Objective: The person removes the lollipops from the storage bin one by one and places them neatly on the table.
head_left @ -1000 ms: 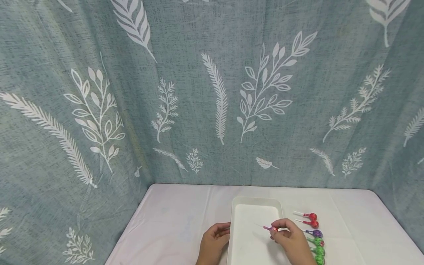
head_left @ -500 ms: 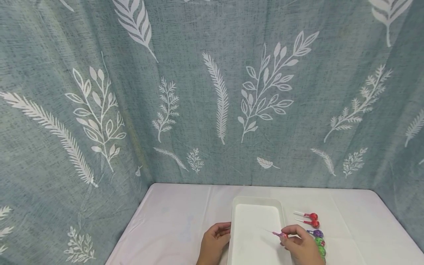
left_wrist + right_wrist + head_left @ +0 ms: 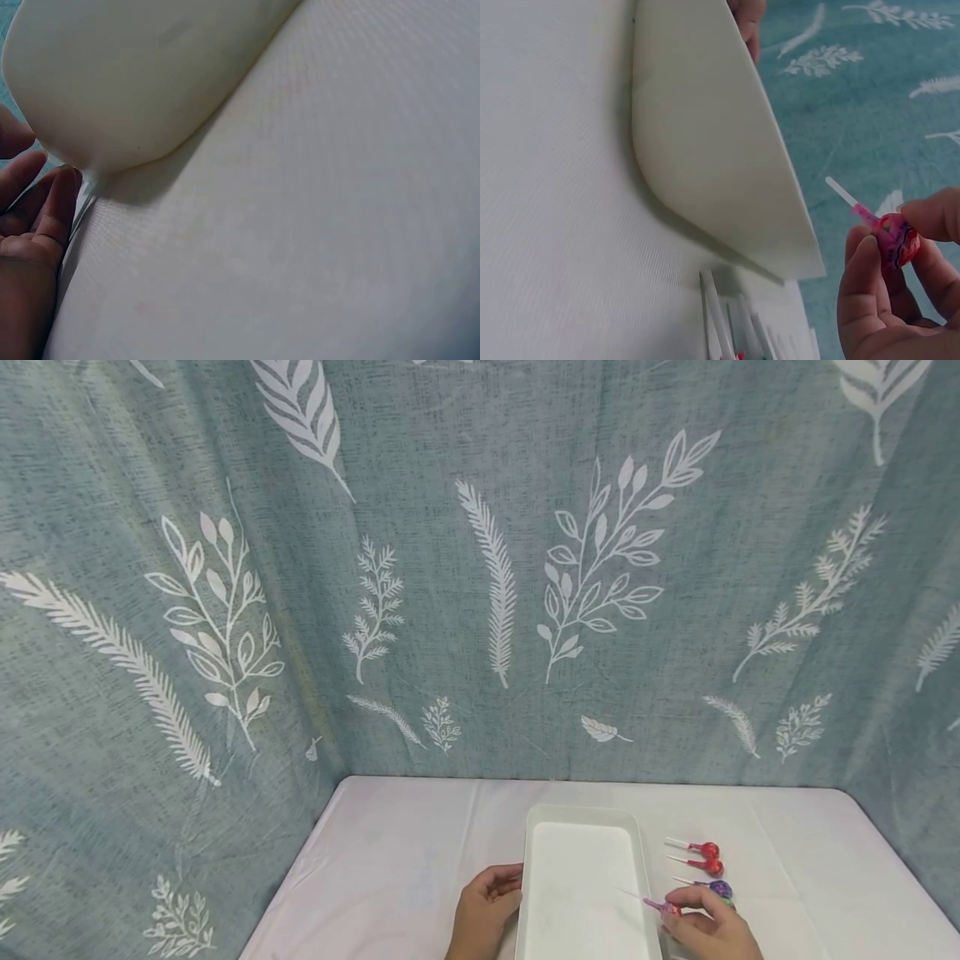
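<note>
Between thumb and fingers, my right hand (image 3: 714, 928) pinches a lollipop (image 3: 663, 907) with a pink and red wrapper. In the right wrist view the grip is on the candy head (image 3: 897, 241), and its white stick points away from the hand. In the head view this hand overlaps the right rim of a white rectangular tray (image 3: 643, 852), with the stick over the tray's inside. My left hand (image 3: 486, 912) rests against the tray's left side. The left wrist view shows bent fingers (image 3: 56, 214) right at the tray's outer wall (image 3: 135, 82).
Right of the tray lies a column of lollipops: two red ones, the farther red lollipop (image 3: 708, 850) at the back, then a purple lollipop (image 3: 722, 888). Green ones nearer are mostly hidden behind my right hand. A patterned curtain (image 3: 450, 610) stands behind the white-covered table (image 3: 397, 835).
My right hand, holding the pink and red lollipop, has moved right and toward me, from over the tray to its right rim, covering the green lollipops. The left hand stays put.
</note>
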Demonstrator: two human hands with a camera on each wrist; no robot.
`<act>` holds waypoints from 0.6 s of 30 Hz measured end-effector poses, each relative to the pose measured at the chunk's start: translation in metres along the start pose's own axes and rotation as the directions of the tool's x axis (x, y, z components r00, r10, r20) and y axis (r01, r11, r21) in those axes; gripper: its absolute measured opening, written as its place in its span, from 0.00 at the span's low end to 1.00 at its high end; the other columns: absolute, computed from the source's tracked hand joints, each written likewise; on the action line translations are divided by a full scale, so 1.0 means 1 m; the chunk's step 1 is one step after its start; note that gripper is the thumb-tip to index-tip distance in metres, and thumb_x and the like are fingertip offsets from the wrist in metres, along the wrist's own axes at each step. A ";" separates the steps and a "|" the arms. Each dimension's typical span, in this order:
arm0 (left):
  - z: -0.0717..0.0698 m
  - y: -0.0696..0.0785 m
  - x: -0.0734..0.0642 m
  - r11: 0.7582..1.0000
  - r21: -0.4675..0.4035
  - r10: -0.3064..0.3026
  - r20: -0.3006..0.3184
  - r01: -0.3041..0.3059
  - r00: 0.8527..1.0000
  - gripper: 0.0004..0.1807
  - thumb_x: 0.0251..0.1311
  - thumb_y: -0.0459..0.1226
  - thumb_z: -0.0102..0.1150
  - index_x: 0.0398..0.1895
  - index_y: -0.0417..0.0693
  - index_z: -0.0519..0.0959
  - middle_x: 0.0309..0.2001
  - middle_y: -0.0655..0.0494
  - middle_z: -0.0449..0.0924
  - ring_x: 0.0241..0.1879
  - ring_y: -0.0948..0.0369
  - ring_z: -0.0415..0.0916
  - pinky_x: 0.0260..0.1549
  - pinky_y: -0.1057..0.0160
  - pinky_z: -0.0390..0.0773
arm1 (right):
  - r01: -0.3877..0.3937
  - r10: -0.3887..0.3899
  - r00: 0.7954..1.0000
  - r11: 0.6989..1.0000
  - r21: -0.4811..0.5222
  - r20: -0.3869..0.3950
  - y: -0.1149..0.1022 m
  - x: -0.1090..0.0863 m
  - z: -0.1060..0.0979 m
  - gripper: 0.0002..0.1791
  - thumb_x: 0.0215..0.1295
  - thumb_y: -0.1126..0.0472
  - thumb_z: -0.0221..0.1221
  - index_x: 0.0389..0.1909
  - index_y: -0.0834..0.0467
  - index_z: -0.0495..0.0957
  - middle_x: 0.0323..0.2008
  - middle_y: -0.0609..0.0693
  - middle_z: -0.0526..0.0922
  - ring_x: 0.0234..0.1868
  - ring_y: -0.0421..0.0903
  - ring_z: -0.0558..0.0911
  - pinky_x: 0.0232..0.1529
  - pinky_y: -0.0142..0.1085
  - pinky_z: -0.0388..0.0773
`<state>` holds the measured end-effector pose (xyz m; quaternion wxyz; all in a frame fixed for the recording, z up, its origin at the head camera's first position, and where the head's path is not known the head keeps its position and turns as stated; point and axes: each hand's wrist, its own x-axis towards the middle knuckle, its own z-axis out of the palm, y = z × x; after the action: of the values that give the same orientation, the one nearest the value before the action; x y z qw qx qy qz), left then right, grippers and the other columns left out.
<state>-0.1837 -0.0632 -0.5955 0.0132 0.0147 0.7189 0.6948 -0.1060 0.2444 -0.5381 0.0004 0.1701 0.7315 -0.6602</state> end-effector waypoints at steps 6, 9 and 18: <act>0.000 0.000 0.000 1.000 0.000 -0.006 -0.005 0.006 1.000 0.17 0.60 0.27 0.68 0.53 0.38 0.87 0.49 0.51 0.89 0.50 0.54 0.87 0.48 0.69 0.83 | -0.077 0.077 0.996 0.997 -0.007 -0.048 0.005 -0.003 -0.007 0.17 0.66 0.66 0.70 0.53 0.68 0.82 0.35 0.57 0.88 0.38 0.50 0.86 0.30 0.39 0.85; 0.000 -0.001 0.000 1.000 0.000 -0.003 -0.005 0.003 1.000 0.17 0.60 0.27 0.68 0.53 0.38 0.87 0.48 0.51 0.89 0.49 0.54 0.87 0.49 0.68 0.83 | -0.105 0.104 0.993 0.994 -0.012 -0.061 0.009 -0.002 -0.011 0.17 0.67 0.66 0.70 0.53 0.67 0.82 0.34 0.57 0.89 0.37 0.51 0.86 0.29 0.42 0.86; -0.001 -0.002 0.002 1.000 0.008 -0.007 -0.004 0.007 1.000 0.17 0.60 0.27 0.68 0.53 0.38 0.87 0.49 0.51 0.89 0.49 0.55 0.87 0.48 0.68 0.83 | -0.140 0.141 0.988 0.990 0.026 -0.064 0.033 -0.002 -0.028 0.19 0.69 0.62 0.71 0.55 0.67 0.80 0.37 0.59 0.88 0.36 0.57 0.88 0.33 0.50 0.89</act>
<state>-0.1854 -0.0644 -0.5977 0.0141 0.0107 0.7216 0.6921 -0.0896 0.2731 -0.5656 0.0210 0.2429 0.7101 -0.6605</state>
